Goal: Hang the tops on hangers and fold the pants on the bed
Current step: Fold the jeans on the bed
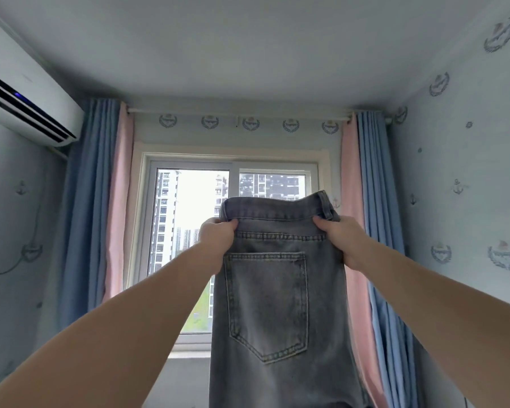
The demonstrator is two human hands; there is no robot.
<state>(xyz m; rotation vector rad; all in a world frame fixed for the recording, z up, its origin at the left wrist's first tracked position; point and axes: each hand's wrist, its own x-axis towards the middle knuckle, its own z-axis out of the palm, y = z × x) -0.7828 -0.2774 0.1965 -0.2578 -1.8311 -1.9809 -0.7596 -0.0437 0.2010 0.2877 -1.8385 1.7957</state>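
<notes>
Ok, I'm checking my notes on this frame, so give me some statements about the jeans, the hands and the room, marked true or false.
1. The left hand and right hand both grip the jeans at the waistband. True.
2. The jeans lie flat on a bed. False: they hang in the air in front of the window.
3. A back pocket faces the camera. True.
4. The curtains are drawn shut. False: they hang at the sides, leaving the window uncovered.
5. The air conditioner is on the right wall. False: it is on the left wall.
</notes>
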